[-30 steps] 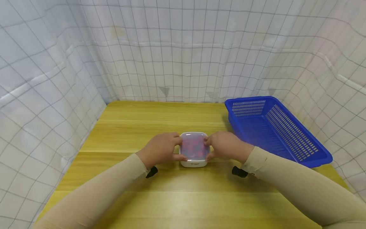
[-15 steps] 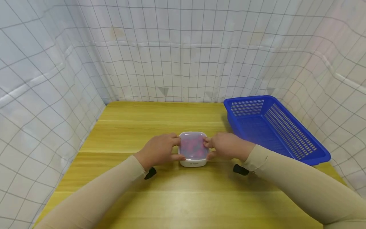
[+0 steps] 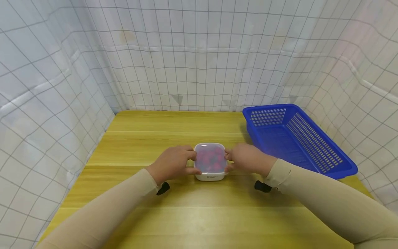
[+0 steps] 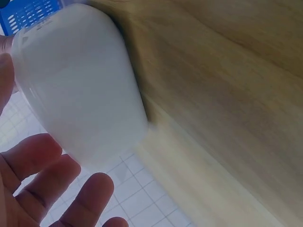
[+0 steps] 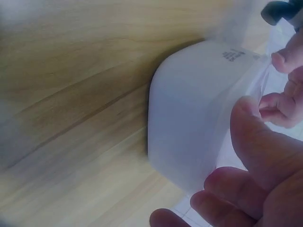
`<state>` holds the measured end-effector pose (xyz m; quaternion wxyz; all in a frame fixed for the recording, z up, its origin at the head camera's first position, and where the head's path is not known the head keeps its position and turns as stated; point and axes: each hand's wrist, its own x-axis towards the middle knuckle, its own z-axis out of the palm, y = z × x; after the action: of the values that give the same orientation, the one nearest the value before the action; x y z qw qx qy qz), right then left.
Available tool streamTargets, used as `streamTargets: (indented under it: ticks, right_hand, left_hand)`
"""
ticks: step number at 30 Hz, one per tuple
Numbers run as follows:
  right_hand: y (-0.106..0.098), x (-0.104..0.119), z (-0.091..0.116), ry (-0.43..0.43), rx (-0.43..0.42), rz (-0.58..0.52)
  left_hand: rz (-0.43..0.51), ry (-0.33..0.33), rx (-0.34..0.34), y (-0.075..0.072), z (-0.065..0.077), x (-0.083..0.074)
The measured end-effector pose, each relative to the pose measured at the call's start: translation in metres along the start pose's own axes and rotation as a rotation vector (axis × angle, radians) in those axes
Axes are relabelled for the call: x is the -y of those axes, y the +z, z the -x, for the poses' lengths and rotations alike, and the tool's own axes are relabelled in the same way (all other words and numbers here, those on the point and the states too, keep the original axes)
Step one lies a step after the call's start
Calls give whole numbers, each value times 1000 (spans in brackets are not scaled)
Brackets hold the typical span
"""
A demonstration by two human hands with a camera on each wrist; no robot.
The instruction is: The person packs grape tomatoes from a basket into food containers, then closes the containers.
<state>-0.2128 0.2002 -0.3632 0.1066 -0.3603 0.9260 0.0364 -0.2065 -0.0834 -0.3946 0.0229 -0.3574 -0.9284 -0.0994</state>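
A white, rounded-square food container stands upright on the wooden table, centred between the hands in the head view. Its translucent lid lies on top, with pink-red contents showing through. My left hand holds the left rim with thumb and forefinger; in the left wrist view its other fingers spread beside the container's white wall. At the right rim, my right hand grips the edge with thumb and fingertips. The right wrist view has that thumb against the lid's edge; whether the lid is loosened there I cannot tell.
A blue perforated basket stands at the right rear of the table, behind the right forearm. White grid-patterned curtains enclose the back and both sides. A black wrist device shows under the right sleeve.
The right fingertips have slid from over the lid's top to its right edge, uncovering more of the lid. The left hand keeps its place at the left rim. The container stays put.
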Motion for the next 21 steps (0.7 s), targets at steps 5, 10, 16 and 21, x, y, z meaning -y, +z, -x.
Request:
streamTargets:
  ticks: [5,10,16,21]
  right_hand:
    - [-2,5,2,-33,19,93]
    - [-5,8,2,-30,21,127]
    - [-1,14,-1,25,-35,126]
    - [1,22,-4,83,-96,115]
  left_hand:
    - [13,-6,3,0,0,-2]
    - [23,-18,0,0,2,-3]
    - [34,-29,-5,0,2,-5]
    - [-5,-44,-12,-1,0,-11]
